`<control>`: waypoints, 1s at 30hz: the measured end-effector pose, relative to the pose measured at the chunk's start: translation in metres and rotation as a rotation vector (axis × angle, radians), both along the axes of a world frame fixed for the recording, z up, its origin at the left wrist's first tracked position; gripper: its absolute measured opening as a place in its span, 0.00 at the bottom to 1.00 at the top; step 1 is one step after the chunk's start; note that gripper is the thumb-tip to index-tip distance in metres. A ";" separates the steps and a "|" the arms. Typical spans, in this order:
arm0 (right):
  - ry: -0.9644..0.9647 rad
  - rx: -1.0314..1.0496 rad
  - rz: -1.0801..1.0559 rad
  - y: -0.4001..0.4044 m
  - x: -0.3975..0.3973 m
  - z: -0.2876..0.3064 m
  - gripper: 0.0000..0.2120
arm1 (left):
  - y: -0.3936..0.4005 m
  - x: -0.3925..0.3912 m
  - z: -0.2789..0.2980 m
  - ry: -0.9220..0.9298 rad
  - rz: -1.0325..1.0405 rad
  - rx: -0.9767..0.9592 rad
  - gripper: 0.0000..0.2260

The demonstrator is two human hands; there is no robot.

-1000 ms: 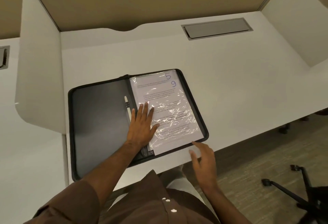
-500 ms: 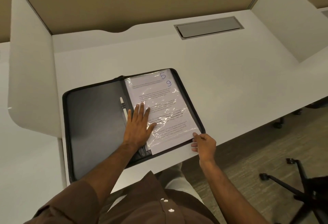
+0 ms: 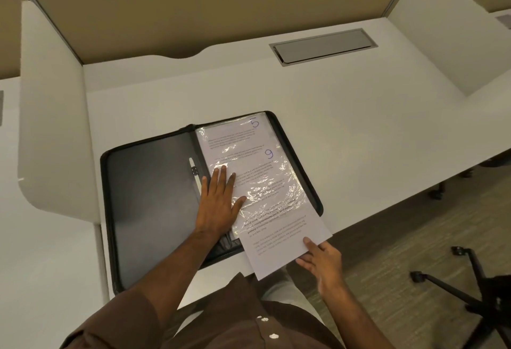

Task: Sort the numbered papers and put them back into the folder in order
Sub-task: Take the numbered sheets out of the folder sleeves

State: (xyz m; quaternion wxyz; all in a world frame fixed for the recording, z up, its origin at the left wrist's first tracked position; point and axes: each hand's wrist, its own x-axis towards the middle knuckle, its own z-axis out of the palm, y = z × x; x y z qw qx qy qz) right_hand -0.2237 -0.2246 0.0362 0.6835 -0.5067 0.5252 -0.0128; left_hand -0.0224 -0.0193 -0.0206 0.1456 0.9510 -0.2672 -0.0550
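I am seated in an office, at a partitioned workstation. The evidence is as follows. The white desk [image 3: 345,127] is a long shared surface, bounded at the rear by a tan fabric partition [image 3: 193,3] and on either side by rounded white privacy dividers [image 3: 52,105]. A recessed metal cable hatch [image 3: 323,46] is set flush into the desktop. A neighbouring bay with its own desk surface lies beyond the left divider. The floor is grey carpet tile [image 3: 401,224]. The black castor base of an office chair [image 3: 464,288] stands at lower right.
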 end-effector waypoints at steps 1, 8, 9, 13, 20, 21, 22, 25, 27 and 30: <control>0.005 -0.008 -0.009 0.000 -0.001 0.000 0.10 | 0.000 0.000 0.000 -0.001 0.001 -0.002 0.36; 0.111 -0.247 0.060 -0.051 -0.041 0.019 0.07 | 0.000 0.002 0.001 -0.007 0.006 0.003 0.34; 0.119 -0.303 0.061 -0.064 -0.046 0.022 0.07 | 0.000 0.002 0.001 -0.006 0.005 0.009 0.34; 0.087 -0.418 0.112 -0.102 -0.052 0.031 0.09 | -0.001 0.002 0.001 -0.006 0.007 0.020 0.35; 0.008 -0.223 0.306 -0.068 -0.043 0.018 0.31 | -0.001 0.001 0.001 -0.004 0.018 0.038 0.35; -0.001 -0.237 0.315 -0.062 -0.042 0.017 0.27 | -0.001 0.001 0.001 -0.004 0.019 0.040 0.35; -0.005 -0.261 0.321 -0.057 -0.041 0.015 0.21 | -0.001 0.001 0.001 -0.002 0.019 0.038 0.35; 0.018 -0.348 0.291 -0.056 -0.038 0.014 0.10 | 0.000 0.001 0.002 0.010 0.016 0.008 0.36; 0.030 -0.383 0.273 -0.065 -0.035 0.021 0.08 | 0.001 0.002 0.002 0.010 0.015 -0.020 0.37; 0.058 -0.433 0.277 -0.089 -0.040 0.040 0.05 | 0.002 0.001 0.003 0.011 0.015 -0.044 0.37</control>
